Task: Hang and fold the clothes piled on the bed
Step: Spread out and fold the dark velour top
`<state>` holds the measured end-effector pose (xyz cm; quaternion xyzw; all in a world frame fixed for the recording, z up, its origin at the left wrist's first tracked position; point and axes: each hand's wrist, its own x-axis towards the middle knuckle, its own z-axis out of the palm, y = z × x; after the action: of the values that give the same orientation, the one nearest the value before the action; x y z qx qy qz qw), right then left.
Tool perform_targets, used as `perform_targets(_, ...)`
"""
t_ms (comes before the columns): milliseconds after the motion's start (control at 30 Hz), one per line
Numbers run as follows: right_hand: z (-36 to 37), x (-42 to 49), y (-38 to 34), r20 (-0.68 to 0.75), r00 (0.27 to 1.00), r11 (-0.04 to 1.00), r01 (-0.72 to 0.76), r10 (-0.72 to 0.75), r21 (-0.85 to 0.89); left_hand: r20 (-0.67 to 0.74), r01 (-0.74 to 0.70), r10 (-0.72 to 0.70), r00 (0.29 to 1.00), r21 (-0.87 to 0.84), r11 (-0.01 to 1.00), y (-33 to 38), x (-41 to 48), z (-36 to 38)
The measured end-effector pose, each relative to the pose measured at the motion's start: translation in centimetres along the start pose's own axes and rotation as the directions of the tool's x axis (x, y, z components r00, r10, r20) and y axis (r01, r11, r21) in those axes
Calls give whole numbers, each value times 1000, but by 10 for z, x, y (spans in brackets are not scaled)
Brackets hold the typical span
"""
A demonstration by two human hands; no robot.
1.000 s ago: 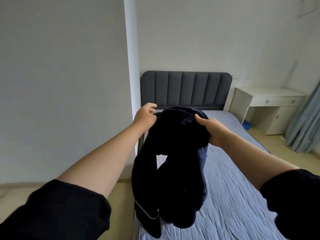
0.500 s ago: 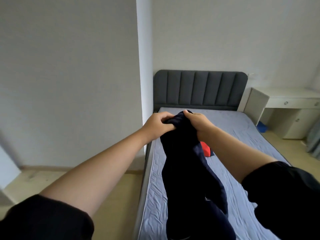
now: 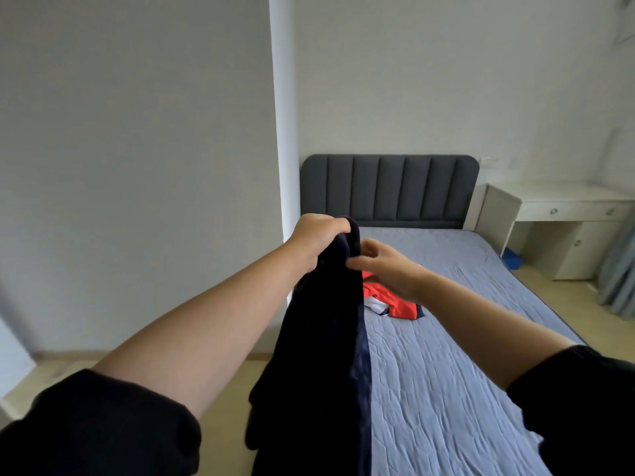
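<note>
The dark garment (image 3: 319, 338) hangs straight down from my left hand (image 3: 316, 238). Its long axis is vertical, with the top bunched in my fist and the lower end running out of the bottom of the view, over the near left edge of the bed (image 3: 446, 372). It looks almost black, gathered lengthwise into a narrow strip, with a bluer band down its right edge. My left fingers are clenched round its top. My right hand (image 3: 385, 266) sits just to the right, fingers loose and half curled, gripping nothing; only the thumb tip touches the cloth's right edge. Farther along the bed lies a red and white garment (image 3: 395, 302), partly behind that hand.
</note>
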<state>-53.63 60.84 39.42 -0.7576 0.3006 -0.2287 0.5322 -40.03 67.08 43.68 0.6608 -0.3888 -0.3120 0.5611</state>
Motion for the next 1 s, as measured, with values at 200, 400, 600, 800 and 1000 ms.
perform_targets(200, 34, 4, 13, -111, 993, 894, -5, -50, -447, 37, -98, 99, 994, -33, 995, 1, -9, -21)
perform_targets(400, -1, 7, 32, -392, 920, 663, -305, 19, -684, -126, -220, 269, 955, 309, 925, -23, -1, -76)
perform_targets(600, -29, 15, 23, -559, 802, 662, -302, -213, -686, -302, -77, 297, 906, 571, 817, -53, 15, -120)
perform_targets(800, -33, 17, 16, -475, 879, 382, -451, 34, -807, -32, -104, 356, 934, 929, 356, -59, 23, -123)
perform_targets(1000, -52, 15, 16, -492, 868, 322, -487, 73, -812, -90, 75, 70, 993, 978, 196, -65, 23, -105)
